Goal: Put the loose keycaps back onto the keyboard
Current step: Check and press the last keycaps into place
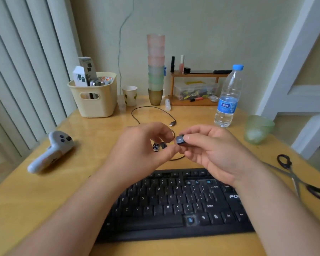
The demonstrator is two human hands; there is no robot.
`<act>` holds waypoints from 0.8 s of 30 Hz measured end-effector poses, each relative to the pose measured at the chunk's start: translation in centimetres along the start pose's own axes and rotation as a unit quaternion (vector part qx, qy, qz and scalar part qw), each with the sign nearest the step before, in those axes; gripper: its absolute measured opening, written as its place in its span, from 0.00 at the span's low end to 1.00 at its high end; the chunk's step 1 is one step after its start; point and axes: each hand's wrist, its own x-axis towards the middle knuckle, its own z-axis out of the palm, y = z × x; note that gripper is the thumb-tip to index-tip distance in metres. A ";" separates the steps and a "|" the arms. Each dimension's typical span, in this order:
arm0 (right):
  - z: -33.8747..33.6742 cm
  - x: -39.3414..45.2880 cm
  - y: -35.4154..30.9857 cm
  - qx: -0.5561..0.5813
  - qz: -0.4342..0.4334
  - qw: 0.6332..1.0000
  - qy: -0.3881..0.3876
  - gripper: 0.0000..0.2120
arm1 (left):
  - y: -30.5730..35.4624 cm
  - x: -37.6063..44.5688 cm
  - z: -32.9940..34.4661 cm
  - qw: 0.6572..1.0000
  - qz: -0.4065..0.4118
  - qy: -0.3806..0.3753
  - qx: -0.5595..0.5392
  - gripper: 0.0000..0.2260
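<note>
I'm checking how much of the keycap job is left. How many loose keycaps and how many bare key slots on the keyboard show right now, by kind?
Keycap pinched between both hands: 1
Loose keycaps lying on the table: 2
Bare slots in the keyboard's top row: 3
Bare slot right of the space bar: 1
Total: 3 loose keycaps, 4 bare slots; the right hand hides part of the keyboard.

Both forearms cover parts of the keyboard (174,206): the left one hides its left end, the right one its upper right corner, where a white logo (234,196) breaks off after "FO". The left hand (142,145) screens most of the loose keycaps (158,146) on the desk, so their count and legends can't be told. The scissors (301,182) run off the right edge. The water bottle (227,97) label is too small to read, and so is the print on the boxes in the basket (94,102).
</note>
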 end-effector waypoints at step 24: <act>-1.1 -0.2 1.3 -0.129 -0.098 0.987 -0.015 0.09 | 0.4 -0.6 0.7 0.999 0.017 0.048 0.013 0.08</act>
